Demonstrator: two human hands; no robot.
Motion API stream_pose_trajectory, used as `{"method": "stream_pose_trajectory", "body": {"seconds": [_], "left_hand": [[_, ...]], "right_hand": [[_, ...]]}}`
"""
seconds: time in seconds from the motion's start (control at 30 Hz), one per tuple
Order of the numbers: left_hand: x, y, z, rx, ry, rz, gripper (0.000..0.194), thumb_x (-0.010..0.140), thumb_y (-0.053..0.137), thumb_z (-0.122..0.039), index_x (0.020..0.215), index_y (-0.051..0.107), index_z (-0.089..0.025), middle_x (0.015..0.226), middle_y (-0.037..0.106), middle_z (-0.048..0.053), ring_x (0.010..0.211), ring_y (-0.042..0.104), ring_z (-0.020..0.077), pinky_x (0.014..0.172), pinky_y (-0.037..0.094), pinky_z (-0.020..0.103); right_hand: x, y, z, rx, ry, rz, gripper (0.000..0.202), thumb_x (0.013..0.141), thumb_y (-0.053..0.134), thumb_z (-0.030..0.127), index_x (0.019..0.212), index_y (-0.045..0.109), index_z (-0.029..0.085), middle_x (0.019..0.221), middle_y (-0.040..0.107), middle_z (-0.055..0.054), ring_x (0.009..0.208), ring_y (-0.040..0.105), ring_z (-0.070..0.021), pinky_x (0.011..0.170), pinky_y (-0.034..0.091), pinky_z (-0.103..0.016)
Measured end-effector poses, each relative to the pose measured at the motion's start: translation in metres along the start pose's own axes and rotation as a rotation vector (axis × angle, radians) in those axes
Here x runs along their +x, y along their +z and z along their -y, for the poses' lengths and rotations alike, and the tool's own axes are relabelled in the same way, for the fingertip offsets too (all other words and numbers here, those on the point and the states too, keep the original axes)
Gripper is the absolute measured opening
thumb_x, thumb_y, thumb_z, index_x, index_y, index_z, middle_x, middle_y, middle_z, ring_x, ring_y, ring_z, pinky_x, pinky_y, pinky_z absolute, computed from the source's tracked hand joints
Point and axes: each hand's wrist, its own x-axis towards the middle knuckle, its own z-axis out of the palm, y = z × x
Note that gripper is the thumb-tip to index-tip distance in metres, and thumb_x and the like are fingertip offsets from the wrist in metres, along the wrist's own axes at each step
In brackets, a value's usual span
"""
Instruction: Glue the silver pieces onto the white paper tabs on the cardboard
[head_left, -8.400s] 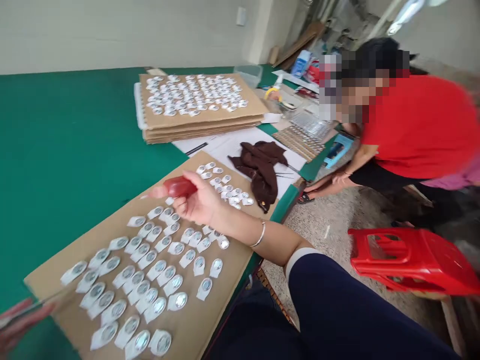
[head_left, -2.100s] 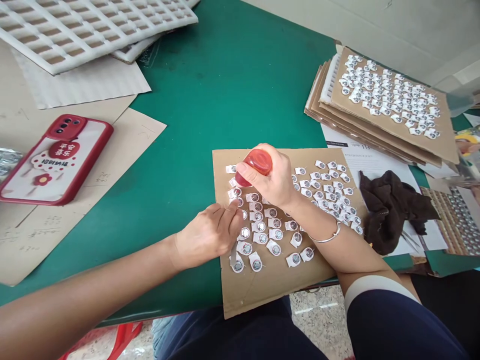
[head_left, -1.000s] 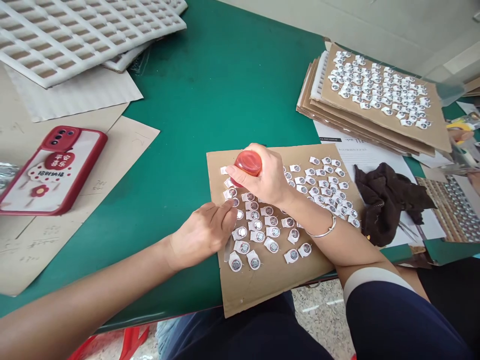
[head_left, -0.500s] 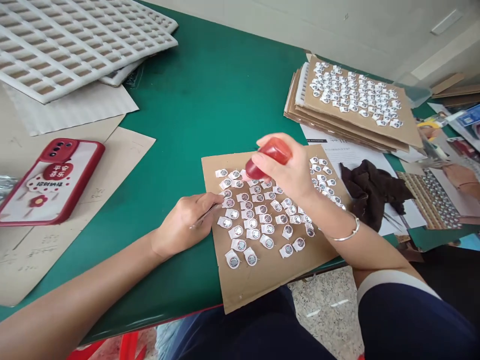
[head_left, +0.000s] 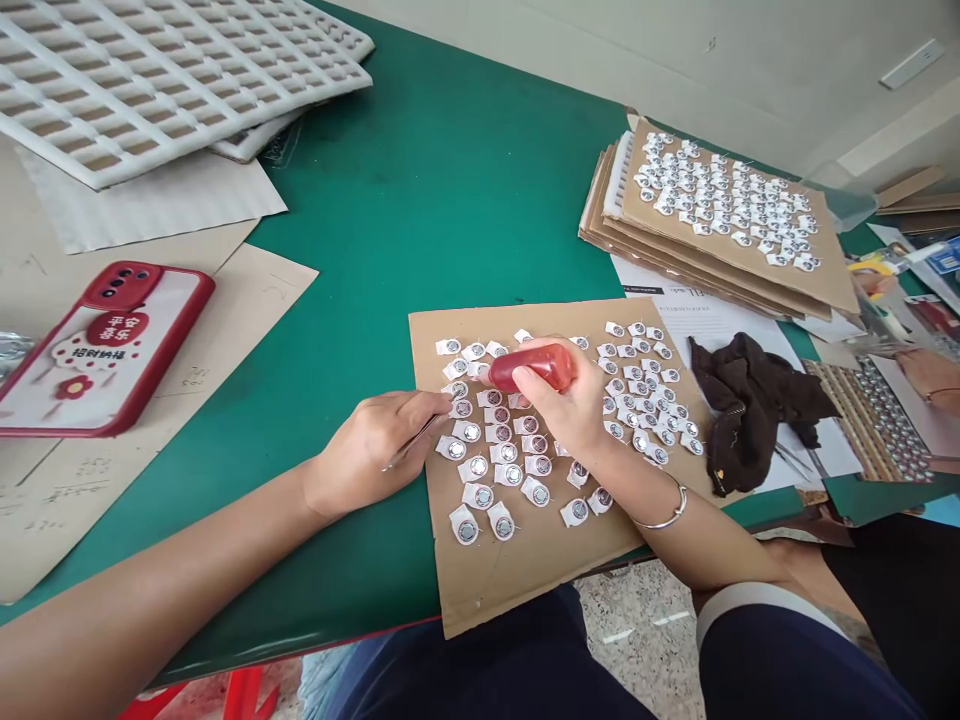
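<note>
My left hand (head_left: 367, 450) rests at the left edge of a cardboard sheet (head_left: 517, 585), its fingers closed on thin metal tweezers (head_left: 414, 440). The tweezers' tip is beside the small round pieces on white tabs (head_left: 466, 528) that lie in rough rows on the sheet. Above the sheet's upper middle, my right hand (head_left: 574, 412) grips a translucent red squeeze bottle (head_left: 532, 368). The bottle lies nearly level, its narrow end pointing left toward the tweezers' tip. Some pieces are hidden behind my right hand and wrist.
At the back right stands a cardboard stack (head_left: 637, 225) topped with similar pieces. A dark brown cloth (head_left: 750, 400) lies right of the sheet. A red-framed phone (head_left: 112, 345) rests on papers at left, below white gridded trays (head_left: 187, 80). Dark clothing (head_left: 900, 590) of another person shows at lower right.
My right hand has come lower and tipped the red bottle flatter, its narrow end nearer the tweezers. My left hand has hardly moved. The whole view has shifted slightly.
</note>
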Motion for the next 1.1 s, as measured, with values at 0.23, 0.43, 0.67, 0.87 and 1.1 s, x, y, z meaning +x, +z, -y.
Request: {"method": "stream_pose_trajectory", "body": {"seconds": [0.23, 0.43, 0.67, 0.87, 1.1], "left_hand": [[-0.0013, -0.0002, 0.0023, -0.05, -0.087, -0.016, 0.012, 0.088, 0.051, -0.015, 0.1, 0.054, -0.018, 0.088, 0.069, 0.004, 0.063, 0.064, 0.0119, 0.053, 0.048, 0.021], [-0.0009, -0.0008, 0.0012, -0.05, -0.077, -0.008, 0.013, 0.088, 0.051, -0.014, 0.1, 0.054, -0.018, 0.089, 0.069, 0.004, 0.065, 0.064, 0.0118, 0.054, 0.048, 0.021], [0.0007, -0.0013, 0.0012, -0.046, -0.069, -0.007, 0.011, 0.088, 0.051, -0.015, 0.099, 0.055, -0.016, 0.09, 0.069, 0.006, 0.068, 0.065, 0.0132, 0.056, 0.05, 0.022], [0.0008, -0.0009, 0.0006, -0.046, -0.066, -0.011, 0.011, 0.088, 0.051, -0.014, 0.098, 0.055, -0.016, 0.09, 0.069, 0.006, 0.066, 0.065, 0.013, 0.054, 0.049, 0.022], [-0.0002, -0.0007, 0.0008, -0.05, -0.081, -0.011, 0.012, 0.088, 0.051, -0.014, 0.099, 0.055, -0.017, 0.088, 0.069, 0.005, 0.062, 0.063, 0.0115, 0.052, 0.048, 0.022]], "right_hand": [[0.0001, -0.0009, -0.0038, -0.051, -0.012, 0.03, 0.026, 0.073, 0.066, 0.038, 0.093, 0.062, 0.022, 0.089, 0.067, -0.002, 0.08, 0.066, -0.0175, 0.072, 0.056, -0.034], [-0.0002, -0.001, -0.0024, -0.062, -0.007, 0.038, 0.027, 0.072, 0.066, 0.039, 0.092, 0.062, 0.022, 0.09, 0.068, -0.003, 0.081, 0.066, -0.0177, 0.071, 0.056, -0.033], [0.0006, -0.0007, -0.0036, -0.06, -0.008, 0.041, 0.028, 0.072, 0.067, 0.039, 0.092, 0.062, 0.021, 0.091, 0.067, -0.004, 0.084, 0.066, -0.0183, 0.074, 0.055, -0.034], [0.0004, -0.0003, -0.0025, -0.085, -0.048, 0.049, 0.025, 0.073, 0.066, 0.037, 0.092, 0.061, 0.022, 0.088, 0.066, -0.002, 0.078, 0.064, -0.0161, 0.072, 0.055, -0.033], [-0.001, -0.0009, 0.0016, -0.136, -0.138, 0.045, 0.022, 0.073, 0.066, 0.035, 0.09, 0.059, 0.023, 0.089, 0.066, -0.002, 0.081, 0.063, -0.016, 0.073, 0.053, -0.033]]}}
